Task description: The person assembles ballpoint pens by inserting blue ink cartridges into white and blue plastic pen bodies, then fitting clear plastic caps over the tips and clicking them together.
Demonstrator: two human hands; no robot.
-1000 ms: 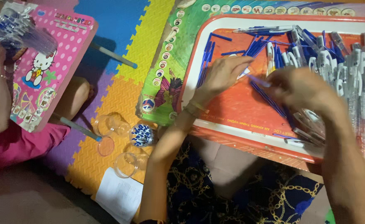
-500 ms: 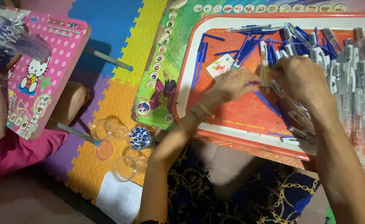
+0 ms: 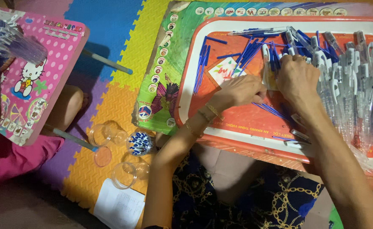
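Both hands work over the orange tray (image 3: 186, 106), which sits on a low green bench (image 3: 152, 85) above the foam floor mat (image 3: 110, 106). The step in hand looks like fitting pen parts together. The left hand (image 3: 241, 91) lies knuckles up, fingers curled, with its fingertips at a pale pen barrel (image 3: 266, 78) standing between the two hands. The right hand (image 3: 298, 78) is also curled, palm down, close against the same piece. Whether either hand truly grips the barrel I cannot tell, since the fingers cover it.

Loose blue refills (image 3: 201, 68) are scattered across the left part of the tray. Clear pen barrels (image 3: 347, 85) lie heaped on the right. A pick from either lot would call for a fine pinch on one thin piece, because they overlap and cross.

The fingertips of both hands are hidden, as are the tray's contents under the right forearm. The tray's right end is cut off by the frame.

On the mat stand clear jars (image 3: 125, 174), one jar of blue caps (image 3: 139, 143), and a sheet of paper (image 3: 118, 208). At the left edge, another person holds a bundle of pens (image 3: 8, 40) over a pink bench (image 3: 46, 85). That person's hands are mostly out of view.
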